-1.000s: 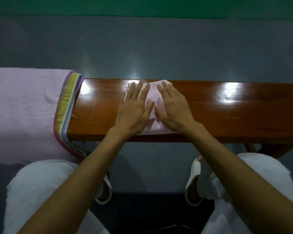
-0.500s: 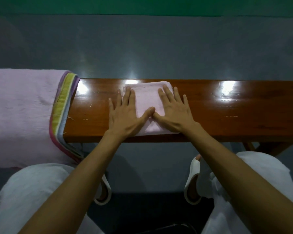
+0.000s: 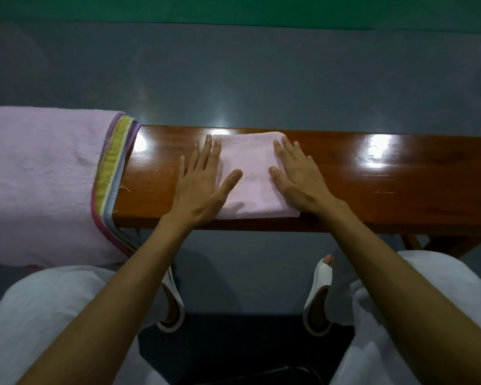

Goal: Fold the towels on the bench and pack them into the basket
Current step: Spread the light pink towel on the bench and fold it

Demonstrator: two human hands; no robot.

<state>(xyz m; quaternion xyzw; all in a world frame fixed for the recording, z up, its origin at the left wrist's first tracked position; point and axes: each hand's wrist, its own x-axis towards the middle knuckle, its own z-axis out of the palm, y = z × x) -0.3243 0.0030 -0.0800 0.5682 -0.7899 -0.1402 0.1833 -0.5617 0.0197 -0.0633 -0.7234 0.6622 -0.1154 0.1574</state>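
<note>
Pink and folded small, the towel lies mid-way along the wooden table. The left hand presses flat on its left edge and the right hand on its right edge. Each grip is apart, fingers straight, clasping nothing. Further left, a stack of towels drapes over the table's end.

Left hand and right hand flat on folded pink towel, wooden bench
</note>
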